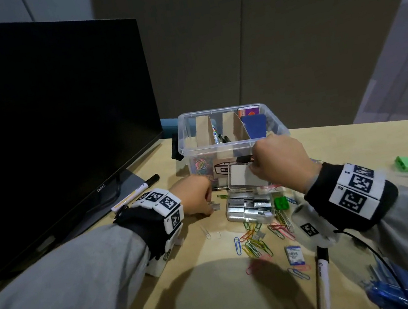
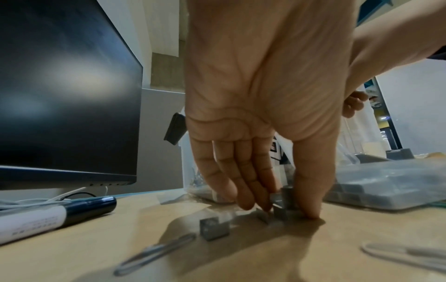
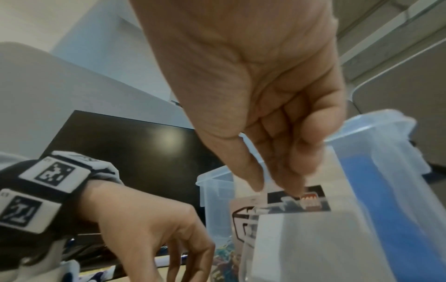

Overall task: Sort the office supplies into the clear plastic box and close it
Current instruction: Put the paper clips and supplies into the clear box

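Clear plastic box [image 1: 233,144] open, cardboard-divided.

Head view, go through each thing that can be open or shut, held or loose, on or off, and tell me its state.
clear plastic box: open, no lid on it.
staple case: open, lid raised.
staple case lid: held up by the right hand.
left hand: pinching staple blocks on the desk.
monitor: screen dark.
black marker: capped, lying loose.
paper clips: loose, scattered on the desk.
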Demonstrator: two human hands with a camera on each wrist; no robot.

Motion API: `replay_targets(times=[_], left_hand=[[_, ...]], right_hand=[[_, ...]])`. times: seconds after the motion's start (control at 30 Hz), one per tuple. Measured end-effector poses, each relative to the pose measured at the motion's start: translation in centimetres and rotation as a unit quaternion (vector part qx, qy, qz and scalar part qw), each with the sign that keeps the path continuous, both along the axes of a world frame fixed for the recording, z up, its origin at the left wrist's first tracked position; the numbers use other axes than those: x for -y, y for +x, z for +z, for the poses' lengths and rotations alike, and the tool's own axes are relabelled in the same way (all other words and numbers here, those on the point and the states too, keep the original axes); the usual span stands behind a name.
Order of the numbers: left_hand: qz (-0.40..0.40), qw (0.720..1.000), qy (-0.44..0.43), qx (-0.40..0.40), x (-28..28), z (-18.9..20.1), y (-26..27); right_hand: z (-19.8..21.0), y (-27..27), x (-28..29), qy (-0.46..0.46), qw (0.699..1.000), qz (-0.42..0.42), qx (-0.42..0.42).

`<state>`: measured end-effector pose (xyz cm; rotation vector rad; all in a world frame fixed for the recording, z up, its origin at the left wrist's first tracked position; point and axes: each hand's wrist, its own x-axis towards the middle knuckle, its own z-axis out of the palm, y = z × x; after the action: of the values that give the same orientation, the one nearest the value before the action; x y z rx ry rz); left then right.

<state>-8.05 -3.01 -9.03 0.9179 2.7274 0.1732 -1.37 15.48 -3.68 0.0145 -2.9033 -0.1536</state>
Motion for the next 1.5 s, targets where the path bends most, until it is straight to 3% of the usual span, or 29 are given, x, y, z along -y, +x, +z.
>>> replay_targets(times=[0.13,0.27,0.47,0.7,0.93,1.17,1.33,1.5], left_hand=[[-0.006,1.000,0.026,0.005,0.3,0.4,-0.2],[0.013,0.993,0.107,0.036,0.4,1.3,-0.3],[0.014,0.952,0.253,0.172,-0.3,2.9,0.2],[0.029,0.910,0.327,0.251,-1.0,2.0,0.5],[0.011,0.891,0.345,0.295,-1.7,1.3,0.4],[0.021,0.901,0.328,0.284,-2.0,0.8,0.3],[0.046,0.898,0.329,0.288,-1.6,0.8,0.2],[0.029,0.927,0.301,0.221,-1.9,0.6,0.1]], right_hand=[[-0.6,-0.4,0.1,-0.083,0.989,0.108,0.064],[-1.1,-0.4,0.0,-0.130,0.964,0.206,0.108],[-2.2,0.0,0.3,-0.158,0.948,0.263,0.088],[-2.2,0.2,0.0,-0.188,0.948,0.240,0.085],[-2.2,0.2,-1.2,-0.277,0.940,0.135,0.144],[-1.9,0.8,-2.8,-0.322,0.927,0.049,0.185],[-2.1,1.1,-3.4,-0.286,0.929,0.011,0.237],[-2.4,1.1,-2.5,-0.235,0.941,-0.006,0.244]])
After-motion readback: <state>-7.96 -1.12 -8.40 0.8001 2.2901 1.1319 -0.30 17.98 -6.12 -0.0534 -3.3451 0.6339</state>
